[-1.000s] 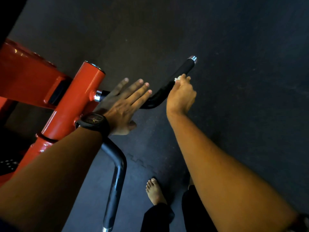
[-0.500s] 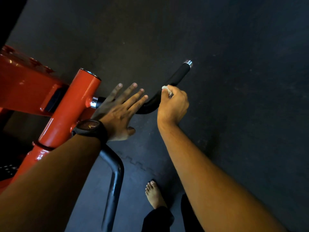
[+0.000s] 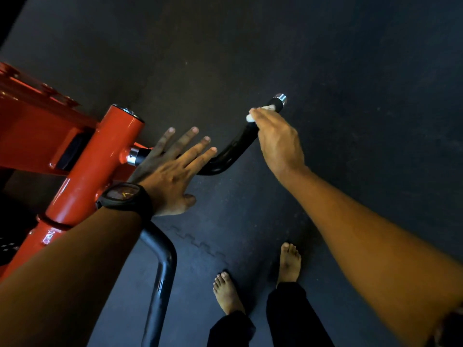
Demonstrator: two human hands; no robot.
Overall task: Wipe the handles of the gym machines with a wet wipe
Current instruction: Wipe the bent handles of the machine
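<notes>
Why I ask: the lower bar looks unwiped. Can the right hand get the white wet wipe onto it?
Probably yes: right hand is wiping the upper handle; the bent black lower bar looks unobstructed, though the left forearm crosses its top.

Dark rubber floor (image 3: 350, 71) under me, interlocking seam (image 3: 198, 242) at six o'clock, dim light, deep shadow toward eleven o'clock

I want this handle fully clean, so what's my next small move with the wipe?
Probably slide the right hand with the wet wipe out over the chrome end cap, since the wipe sits just short of the tip of the black handle.
</notes>
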